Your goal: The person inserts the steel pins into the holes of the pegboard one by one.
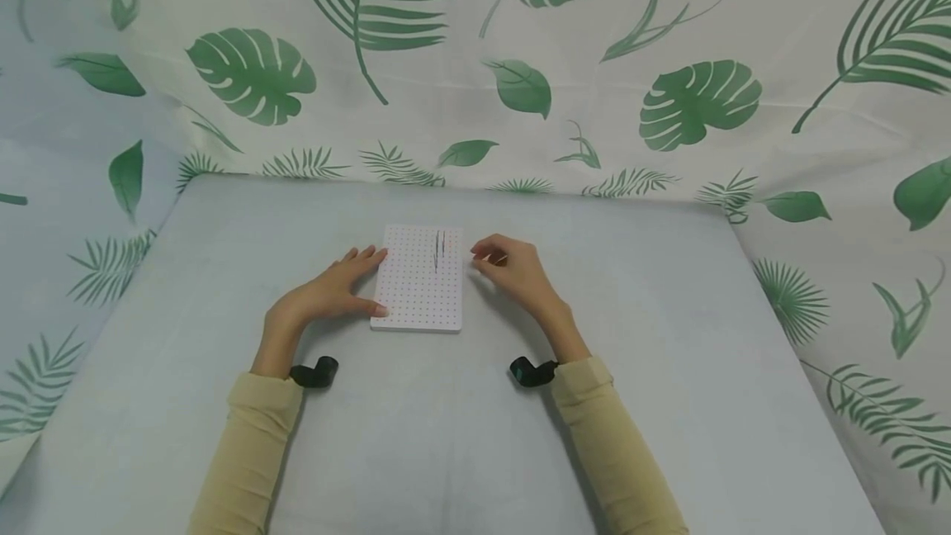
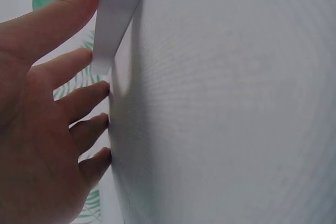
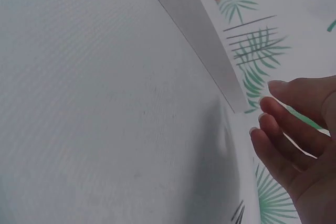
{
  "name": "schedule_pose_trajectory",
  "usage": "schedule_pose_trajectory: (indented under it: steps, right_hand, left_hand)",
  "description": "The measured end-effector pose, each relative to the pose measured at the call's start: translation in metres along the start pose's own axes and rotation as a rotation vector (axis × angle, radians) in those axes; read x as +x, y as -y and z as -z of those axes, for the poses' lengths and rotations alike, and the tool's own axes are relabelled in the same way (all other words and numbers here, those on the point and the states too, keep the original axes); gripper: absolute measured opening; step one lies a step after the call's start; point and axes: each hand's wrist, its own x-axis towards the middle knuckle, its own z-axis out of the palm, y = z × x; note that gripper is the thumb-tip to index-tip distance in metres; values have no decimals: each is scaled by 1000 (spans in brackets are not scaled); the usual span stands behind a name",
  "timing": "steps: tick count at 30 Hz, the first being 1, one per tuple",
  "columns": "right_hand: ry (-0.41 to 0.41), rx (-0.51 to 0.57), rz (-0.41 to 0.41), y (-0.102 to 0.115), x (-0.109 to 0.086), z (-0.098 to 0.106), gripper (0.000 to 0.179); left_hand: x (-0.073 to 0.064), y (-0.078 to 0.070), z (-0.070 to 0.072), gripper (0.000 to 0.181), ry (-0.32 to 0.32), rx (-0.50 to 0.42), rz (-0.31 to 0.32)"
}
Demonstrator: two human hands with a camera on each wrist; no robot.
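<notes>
Left grip (image 1: 327, 294) touches white pegboard (image 1: 418, 279) (right hand (image 1: 513, 267) just beside).

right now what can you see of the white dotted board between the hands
The white rectangular board with a grid of small reddish dots looks like thin rigid plastic and lies flat on the pale grey table cover, long side running away from the person. Two thin dark pins stand near its far right corner. The left hand touches its left edge, thumb at the near corner; the right hand sits close beside its right edge.
</notes>
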Motion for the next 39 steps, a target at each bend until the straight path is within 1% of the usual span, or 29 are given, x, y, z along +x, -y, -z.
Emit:
schedule_pose_trajectory:
  steps: [9,14,21,31,35,39]
  right_hand:
    - [17,-35,-6,-4,-11,8,17]
    - [30,-64,-30,-3,-13,14,17]
    - [13,-68,-59,-8,-17,26,18]
    - [37,-73,-81,-18,-15,27,18]
    - [60,-82,-103,-19,-16,29,20]
    - [81,-83,-111,-21,-18,33,21]
  left_hand:
    - [0,2,-1,102,1,-9,-9]
    - [-1,1,1,101,0,-8,-16]
    - [-1,-2,1,101,-4,-13,-27]
    - [-4,0,1,100,-5,-1,-13]
    - [-3,0,0,101,-2,-3,-2]
    - [-2,0,-1,101,-4,-6,-7]
